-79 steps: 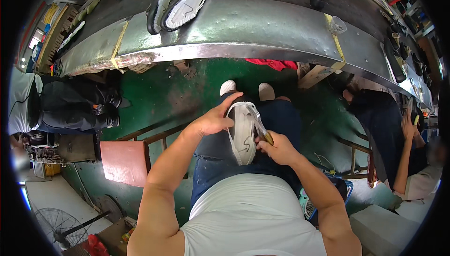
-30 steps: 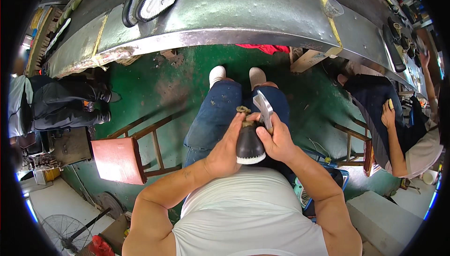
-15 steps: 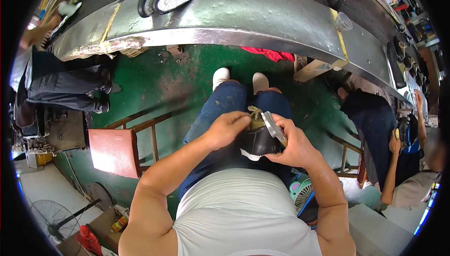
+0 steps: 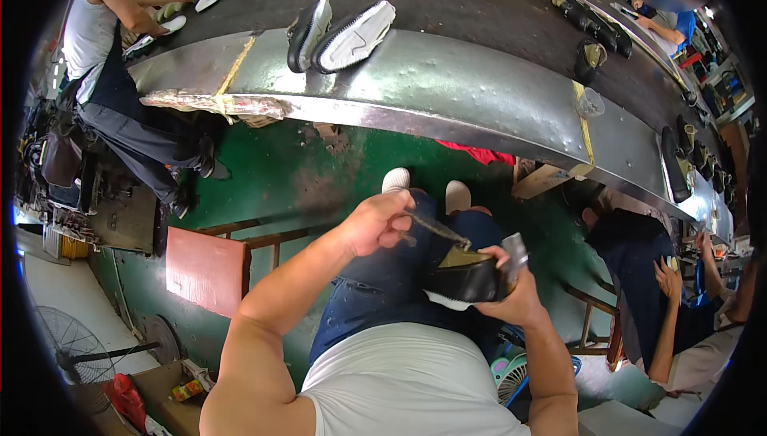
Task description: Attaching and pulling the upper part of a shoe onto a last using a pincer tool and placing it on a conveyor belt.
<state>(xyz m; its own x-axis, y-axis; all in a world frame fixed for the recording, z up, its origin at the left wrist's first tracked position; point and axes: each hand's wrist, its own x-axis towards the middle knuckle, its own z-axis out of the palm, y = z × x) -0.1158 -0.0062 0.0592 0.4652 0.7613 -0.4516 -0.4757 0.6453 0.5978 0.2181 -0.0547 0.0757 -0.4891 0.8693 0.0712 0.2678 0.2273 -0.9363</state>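
Note:
Above my lap, my right hand (image 4: 515,294) is closed around a black shoe (image 4: 457,283) with a white sole edge and an olive lining. A silver metal tool (image 4: 517,251) sticks up from the same hand; its kind I cannot make out. My left hand (image 4: 375,224), raised to the left of the shoe, pinches a brownish lace (image 4: 438,227). The lace stretches slantwise from those fingers down to the shoe's opening, and a loose end hangs below the fingers.
Ahead runs a metal-edged conveyor (image 4: 447,61) bearing several shoes, a pair (image 4: 355,37) closest. A red-topped stool (image 4: 204,268) stands at left, a floor fan (image 4: 76,348) behind it. People work to the left, the right and across; a small green fan (image 4: 510,376) sits beside my right elbow.
My left hand has moved up and left from the shoe, drawing the lace out taut. The right hand, shoe and tool have shifted down and right. My view has tilted up.

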